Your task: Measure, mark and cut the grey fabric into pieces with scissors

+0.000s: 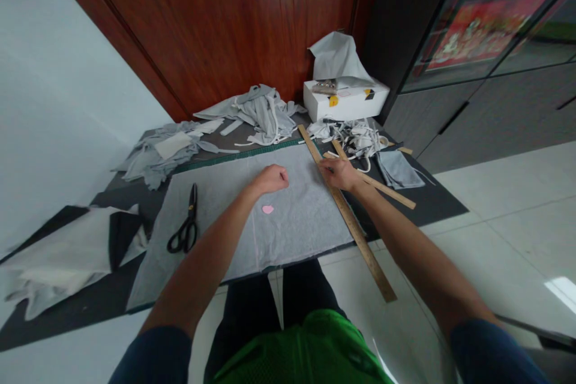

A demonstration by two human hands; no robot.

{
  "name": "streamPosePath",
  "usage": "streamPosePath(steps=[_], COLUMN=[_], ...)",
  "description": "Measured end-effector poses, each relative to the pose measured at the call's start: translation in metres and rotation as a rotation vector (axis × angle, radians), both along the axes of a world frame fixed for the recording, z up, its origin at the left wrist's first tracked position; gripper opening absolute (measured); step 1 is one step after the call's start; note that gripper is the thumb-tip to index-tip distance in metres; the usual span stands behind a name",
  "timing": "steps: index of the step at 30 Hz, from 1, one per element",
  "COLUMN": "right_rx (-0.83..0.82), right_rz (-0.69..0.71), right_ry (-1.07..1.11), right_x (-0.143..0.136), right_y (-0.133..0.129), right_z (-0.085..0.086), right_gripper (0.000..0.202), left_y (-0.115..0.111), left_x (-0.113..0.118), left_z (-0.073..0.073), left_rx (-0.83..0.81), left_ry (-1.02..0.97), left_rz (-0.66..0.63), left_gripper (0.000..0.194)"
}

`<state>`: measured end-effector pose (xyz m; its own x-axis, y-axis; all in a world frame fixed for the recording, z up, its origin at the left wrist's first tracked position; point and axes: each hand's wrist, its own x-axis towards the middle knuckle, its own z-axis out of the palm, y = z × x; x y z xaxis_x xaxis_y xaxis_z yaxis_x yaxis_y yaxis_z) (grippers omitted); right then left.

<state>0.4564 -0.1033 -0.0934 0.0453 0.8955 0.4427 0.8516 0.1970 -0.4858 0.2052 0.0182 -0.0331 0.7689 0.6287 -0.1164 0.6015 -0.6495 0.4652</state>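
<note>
A sheet of light grey cloth (225, 192) lies spread on the dark table, with a faint line running down it. My left hand (271, 179) is curled closed over its middle; what is inside the fingers, if anything, is hidden. Near it sits a flat pink piece (267, 209) that resembles tailor's chalk. My right hand (338, 174) has its fingers closed at a long wooden ruler (348, 216), which slants along the cloth's right side and sticks out past the table's front edge. Black-handled scissors (185, 231) rest on the cloth's left part.
Grey fabric scraps (265, 111) are heaped along the back, beside a white box (346, 102) with cloth on top. More wooden strips (387, 189) lie right of the ruler. Folded white cloth (67, 252) covers the left end of the table (432, 204). A green mat edge (216, 162) shows behind the sheet.
</note>
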Motion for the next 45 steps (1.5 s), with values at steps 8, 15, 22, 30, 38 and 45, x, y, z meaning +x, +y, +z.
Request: streamPosePath(steps=[8, 15, 22, 30, 38, 45], right_rx=[-0.008, -0.033, -0.124, -0.181, -0.171, -0.173], right_rz=[0.042, 0.042, 0.041, 0.17, 0.015, -0.046], right_ry=[-0.024, 0.0, 0.072, 0.277, 0.507, 0.488], right_x=[-0.045, -0.055, -0.06, -0.051, -0.016, 0.003], right_y=[0.014, 0.006, -0.004, -0.009, -0.009, -0.015], right_z=[0.01, 0.019, 0.026, 0.021, 0.003, -0.005], right_gripper=[0.032, 0.031, 0.028, 0.023, 0.018, 0.022], left_y=[-0.013, -0.017, -0.015, -0.026, -0.031, -0.033], left_x=[-0.059, -0.067, -0.046, 0.022, 0.078, 0.103], left_z=[0.001, -0.001, -0.009, -0.034, -0.045, -0.047], left_rx=[-0.183, -0.165, -0.308, -0.425, -0.489, -0.4], left_ry=[0.207, 0.187, -0.037, -0.331, -0.48, -0.481], left_rz=[-0.02, -0.087, -0.011, -0.01, -0.001, 0.003], left_gripper=[0.02, 0.013, 0.019, 0.032, 0.039, 0.033])
